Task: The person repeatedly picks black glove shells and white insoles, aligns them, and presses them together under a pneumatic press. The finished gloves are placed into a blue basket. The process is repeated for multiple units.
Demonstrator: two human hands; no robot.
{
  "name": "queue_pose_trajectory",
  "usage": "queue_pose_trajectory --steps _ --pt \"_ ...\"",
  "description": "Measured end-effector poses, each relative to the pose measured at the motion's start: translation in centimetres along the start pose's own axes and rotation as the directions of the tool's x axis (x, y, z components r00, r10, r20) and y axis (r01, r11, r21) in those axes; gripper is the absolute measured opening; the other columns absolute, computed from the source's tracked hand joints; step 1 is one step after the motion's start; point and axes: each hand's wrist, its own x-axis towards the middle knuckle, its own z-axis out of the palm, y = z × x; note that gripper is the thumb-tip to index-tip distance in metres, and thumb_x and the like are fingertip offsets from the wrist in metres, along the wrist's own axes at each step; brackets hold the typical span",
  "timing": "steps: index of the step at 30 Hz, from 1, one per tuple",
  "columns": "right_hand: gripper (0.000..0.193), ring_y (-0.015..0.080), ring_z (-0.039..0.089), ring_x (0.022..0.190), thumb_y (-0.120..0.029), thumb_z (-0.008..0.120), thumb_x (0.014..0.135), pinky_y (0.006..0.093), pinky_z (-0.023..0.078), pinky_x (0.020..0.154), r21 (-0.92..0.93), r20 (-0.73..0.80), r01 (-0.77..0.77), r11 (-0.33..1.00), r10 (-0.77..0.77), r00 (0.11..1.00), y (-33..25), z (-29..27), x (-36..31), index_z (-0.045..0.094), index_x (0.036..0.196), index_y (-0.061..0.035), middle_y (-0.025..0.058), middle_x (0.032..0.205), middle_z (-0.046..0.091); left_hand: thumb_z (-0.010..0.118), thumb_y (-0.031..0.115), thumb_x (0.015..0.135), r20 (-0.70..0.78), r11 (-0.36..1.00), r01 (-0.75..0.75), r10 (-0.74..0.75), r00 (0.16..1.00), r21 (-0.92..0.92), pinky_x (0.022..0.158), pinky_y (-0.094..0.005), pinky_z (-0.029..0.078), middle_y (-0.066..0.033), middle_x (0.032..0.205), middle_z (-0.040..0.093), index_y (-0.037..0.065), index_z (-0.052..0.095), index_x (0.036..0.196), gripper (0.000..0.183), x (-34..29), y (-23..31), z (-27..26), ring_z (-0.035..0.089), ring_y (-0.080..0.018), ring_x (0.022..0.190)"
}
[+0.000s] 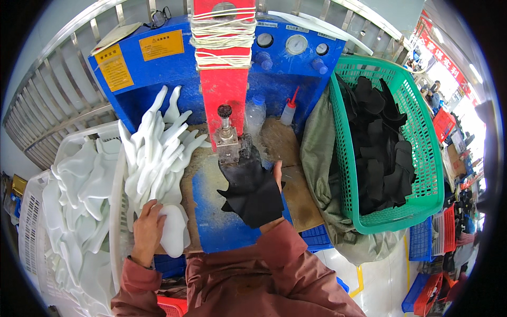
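Observation:
At the lower left, my left hand (148, 231) has its fingers closed on the edge of a smooth white insole-shaped piece (173, 232), lying over another like it. My right hand (278, 174) is mostly hidden by a black cut piece (251, 191) with jagged edges; only the thumb shows past its right side, and the wrist below. This limp black piece reaches up to the metal head (228, 143) of a red machine arm (224, 95), over a blue worktop (211, 232). Beside my left hand rises a heap of slim white pieces (156, 153).
White baskets (117, 206) of white pieces stand left. To the right, a green basket (359, 222) holds black pieces, next to grey-green cloth (319, 153). A blue panel (158, 68) with gauges stands behind a clear bottle (256, 113) and a red-tipped squeeze bottle (289, 112).

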Motion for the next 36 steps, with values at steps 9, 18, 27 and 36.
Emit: queue_pose_trajectory --steps 9,18,27,36 --pt "0.083 0.0306 0.049 0.141 -0.080 0.030 0.097 0.0713 0.026 0.114 -0.022 0.054 -0.076 0.997 0.077 0.996 0.8 -1.3 -1.2 0.048 0.154 -0.0223 0.0048 0.152 0.055 0.070 -0.003 0.088 -0.120 0.990 -0.108 0.096 0.988 -0.092 0.071 -0.0405 0.057 -0.0145 0.101 0.068 0.003 0.069 0.102 0.015 -0.7 0.4 -1.9 0.070 -0.0349 0.083" --pt "0.085 0.0315 0.053 0.136 -0.081 0.031 0.097 0.0684 0.033 0.111 -0.018 0.117 -0.072 0.997 0.073 0.990 0.9 -1.5 -2.7 0.049 0.153 -0.0198 0.0075 0.150 0.057 0.069 -0.007 0.091 -0.078 0.897 -0.059 0.027 0.997 -0.438 0.068 -0.0271 0.052 -0.0087 0.096 0.069 -0.001 0.066 0.099 0.011 -1.5 4.6 -9.3 0.065 -0.0161 0.077" --pt "0.088 0.0355 0.041 0.146 -0.081 0.027 0.097 0.0639 0.030 0.117 0.110 0.275 -0.066 0.992 0.034 0.961 -0.7 -3.9 -3.8 0.039 0.159 -0.0196 0.0117 0.161 0.043 0.069 -0.005 0.095 0.242 0.338 0.175 0.167 0.956 -0.925 0.064 -0.0243 0.052 -0.0081 0.092 0.071 -0.002 0.068 0.109 0.015 -0.2 7.7 -7.7 0.067 -0.0115 0.076" --pt "0.086 0.0320 0.037 0.150 -0.079 0.025 0.099 0.0630 0.028 0.118 0.093 0.386 -0.047 0.995 0.007 0.922 -0.7 -3.7 -2.0 0.037 0.160 -0.0184 0.0115 0.163 0.040 0.071 -0.003 0.095 0.316 0.314 0.239 0.221 0.923 -0.919 0.062 -0.0239 0.051 -0.0052 0.090 0.070 -0.001 0.070 0.108 0.014 0.6 9.5 -5.7 0.066 -0.0100 0.074"
